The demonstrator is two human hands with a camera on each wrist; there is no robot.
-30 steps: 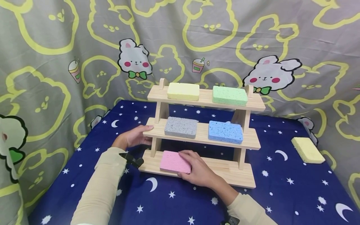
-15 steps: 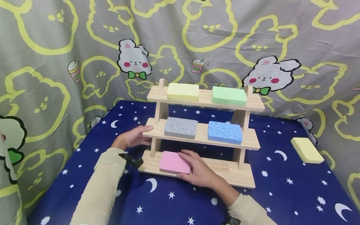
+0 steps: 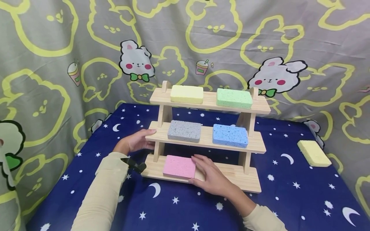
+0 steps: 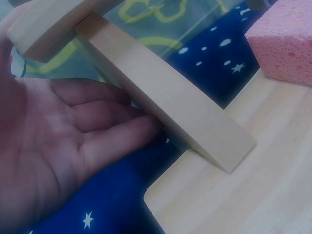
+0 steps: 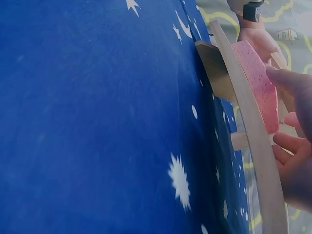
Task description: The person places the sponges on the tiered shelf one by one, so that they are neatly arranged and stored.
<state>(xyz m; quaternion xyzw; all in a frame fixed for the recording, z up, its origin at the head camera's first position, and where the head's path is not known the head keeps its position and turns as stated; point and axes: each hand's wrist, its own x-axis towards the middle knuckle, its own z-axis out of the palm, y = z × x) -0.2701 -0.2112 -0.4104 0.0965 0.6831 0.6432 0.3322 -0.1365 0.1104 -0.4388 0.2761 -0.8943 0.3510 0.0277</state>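
Observation:
A pink sponge (image 3: 179, 166) lies at the left of the bottom board of a three-tier wooden display shelf (image 3: 231, 175). My right hand (image 3: 212, 178) is at the sponge's right end, fingers spread, fingertips and thumb right by its edge; the right wrist view shows the pink sponge (image 5: 261, 87) beside those fingers. At the shelf's left end, my left hand (image 3: 136, 141) holds the middle board, thumb on top and fingers below. In the left wrist view, its fingertips (image 4: 146, 127) are against the upright support (image 4: 165, 92).
A grey sponge (image 3: 184, 131) and a blue sponge (image 3: 230, 135) sit on the middle board. On the top board are a yellow sponge (image 3: 186, 94) and a green sponge (image 3: 234, 98). Another yellow sponge (image 3: 313, 153) lies on the starry blue tablecloth (image 3: 173, 211), far right.
My right hand has loosened from the pink sponge and moved slightly right, uncovering its right end. The left hand keeps its place on the shelf.

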